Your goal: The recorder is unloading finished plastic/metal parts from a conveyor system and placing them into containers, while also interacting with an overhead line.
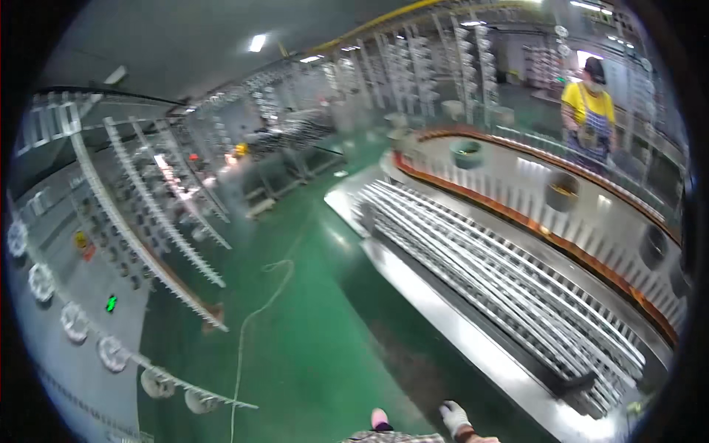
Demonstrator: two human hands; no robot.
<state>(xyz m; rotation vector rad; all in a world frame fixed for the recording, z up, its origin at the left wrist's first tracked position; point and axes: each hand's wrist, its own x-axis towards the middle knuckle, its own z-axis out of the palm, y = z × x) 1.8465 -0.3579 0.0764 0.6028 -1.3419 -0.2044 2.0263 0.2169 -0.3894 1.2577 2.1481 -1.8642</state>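
Observation:
My right hand (pixel 455 418), in a white glove, hangs low at the bottom of the view over the green floor. Its fingers point forward, loosely stretched, and no object shows in them. The thing nearest to it is the metal-topped table (pixel 428 292) on the right. Long silvery racks with rows of short prongs (pixel 495 284) lie side by side along that table. My left hand is out of view.
A curved conveyor with an orange-brown edge (pixel 509 199) runs behind the table, carrying bins (pixel 467 153). Across it stands a person in yellow (pixel 588 111). Pronged racks (pixel 159 203) hang at left, one bearing round white parts (pixel 74 322). A thin cord (pixel 255 314) crosses the floor.

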